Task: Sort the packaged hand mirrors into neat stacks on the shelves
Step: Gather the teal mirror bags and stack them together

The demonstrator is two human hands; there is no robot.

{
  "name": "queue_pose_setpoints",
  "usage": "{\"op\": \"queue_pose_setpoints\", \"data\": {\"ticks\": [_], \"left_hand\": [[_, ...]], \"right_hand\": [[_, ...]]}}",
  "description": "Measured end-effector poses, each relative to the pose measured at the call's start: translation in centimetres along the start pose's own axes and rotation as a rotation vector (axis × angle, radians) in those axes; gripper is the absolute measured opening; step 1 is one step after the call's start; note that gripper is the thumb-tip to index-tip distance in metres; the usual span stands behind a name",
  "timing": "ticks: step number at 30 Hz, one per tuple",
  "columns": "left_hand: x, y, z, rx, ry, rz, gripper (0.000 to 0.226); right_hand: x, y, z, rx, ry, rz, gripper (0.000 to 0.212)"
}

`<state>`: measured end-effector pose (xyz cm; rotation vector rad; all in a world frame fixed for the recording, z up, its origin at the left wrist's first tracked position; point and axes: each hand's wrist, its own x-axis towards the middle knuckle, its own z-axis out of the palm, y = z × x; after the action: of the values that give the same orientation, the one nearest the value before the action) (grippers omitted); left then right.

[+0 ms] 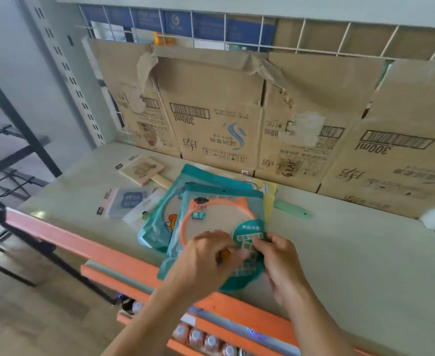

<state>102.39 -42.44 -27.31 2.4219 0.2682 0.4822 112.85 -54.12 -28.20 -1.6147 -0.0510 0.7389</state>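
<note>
Mirror pack [221, 217] flat, header end pointing rearward

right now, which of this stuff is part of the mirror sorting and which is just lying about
Job:
top teal mirror pack, gripped by left hand and right hand
second teal pack beneath it
wooden mirror
pink-and-blue pack

Lying about:
cardboard sheets behind
bottles down below
</note>
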Motion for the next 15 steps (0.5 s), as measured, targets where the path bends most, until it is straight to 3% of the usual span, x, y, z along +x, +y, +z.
{"op": "queue_pose_setpoints", "data": {"ticks": [3, 7, 11, 13, 15], "left_hand": [[-0.2, -1.4, -1.4, 0.227, 0.253, -0.277, 0.010], [0.3, -0.8, -1.8, 0.085, 0.233, -0.651, 0.031], [0.9, -0.3, -0.7, -0.145, 0.267, -0.789, 0.037], [1.2, 0.1, -0.1, -0.182, 0.268, -0.791, 0.030], [1.6, 1.1, 0.9, -0.215, 0.264, -0.758, 0.037]], "right_hand": [[-0.3, 0.1, -1.0, 0.003, -0.008, -0.015, 0.016], [-0.7, 0.3, -2.4, 0.021, -0.003, -0.054, 0.015], [-1.3, 0.3, -4.3, 0.070, -0.004, -0.077, 0.015], [-1.6, 0.1, -5.5, 0.111, -0.010, -0.083, 0.016], [-1.9, 0.1, -6.7, 0.141, 0.004, -0.085, 0.017]]}}
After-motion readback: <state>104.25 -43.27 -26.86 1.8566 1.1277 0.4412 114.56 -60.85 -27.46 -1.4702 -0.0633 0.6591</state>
